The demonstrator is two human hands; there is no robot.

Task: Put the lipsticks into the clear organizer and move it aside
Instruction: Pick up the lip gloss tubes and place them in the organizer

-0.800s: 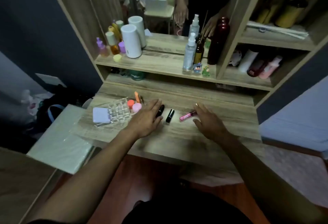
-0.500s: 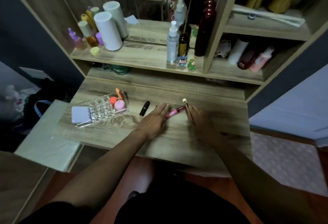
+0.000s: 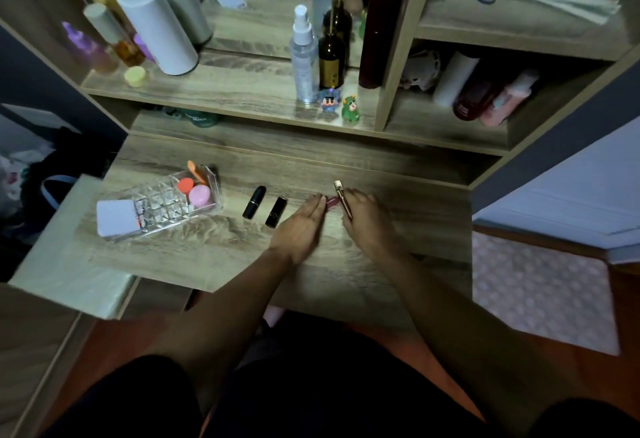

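The clear organizer (image 3: 162,207) stands on the left of the wooden desk (image 3: 214,247), with an orange and a pink round item in its far cells. Two black lipsticks (image 3: 254,202) (image 3: 276,211) lie side by side to its right. My left hand (image 3: 301,222) rests flat, fingertips touching a pink lipstick (image 3: 332,201) that is mostly hidden under it. My right hand (image 3: 367,219) holds a slim gold-capped lipstick (image 3: 342,199) against the desk, fingers curled on it.
A white square pad (image 3: 116,217) lies against the organizer's left end. The shelf above carries white cylinders (image 3: 156,27), a spray bottle (image 3: 304,53), dark bottles and two small figurines (image 3: 341,106). A pale side surface (image 3: 65,271) adjoins the desk's left edge.
My left hand slid right, off the black lipsticks and onto the pink one. My right hand took hold of the slim gold-capped lipstick. The camera tilted downward and closer.
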